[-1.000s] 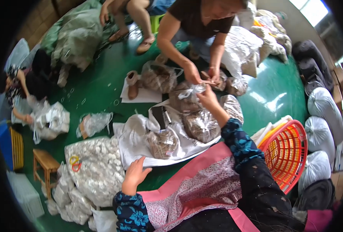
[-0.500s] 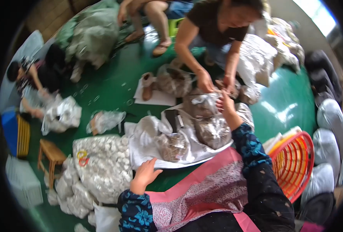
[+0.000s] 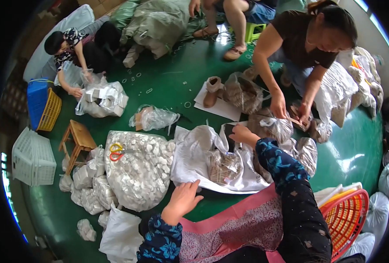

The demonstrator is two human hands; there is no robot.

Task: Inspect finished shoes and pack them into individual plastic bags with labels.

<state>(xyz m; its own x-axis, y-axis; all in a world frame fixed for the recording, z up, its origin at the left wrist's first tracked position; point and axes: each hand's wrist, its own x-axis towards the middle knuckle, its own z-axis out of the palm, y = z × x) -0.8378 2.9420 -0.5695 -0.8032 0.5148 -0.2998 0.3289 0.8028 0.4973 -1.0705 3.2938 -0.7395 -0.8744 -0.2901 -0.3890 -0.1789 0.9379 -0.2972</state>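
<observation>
My left hand point(image 3: 183, 201) is open, fingers spread, beside the front edge of a white woven sack point(image 3: 192, 168). My right hand point(image 3: 245, 135) reaches over the same sack, its fingers slightly bent and apart, with nothing seen in them. A dark flat object, partly hidden, lies at its fingertips; I cannot tell whether they touch. Just in front is a clear plastic bag of brownish pieces point(image 3: 224, 168). Beyond my right hand, another clear bag with brown contents point(image 3: 271, 127) stands near a co-worker's hands point(image 3: 291, 115).
To the left, scissors point(image 3: 116, 152) rest on a large clear bag of white pieces point(image 3: 141, 179). A wooden stool point(image 3: 81, 135) and white crate point(image 3: 34, 158) stand farther left. A brown boot point(image 3: 211, 94) stands on white card ahead. A red basket point(image 3: 350, 215) is at right.
My right hand has drawn away from the co-worker's hands, back to the left over the white sack. My left hand stays open near its edge. The view has shifted left.
</observation>
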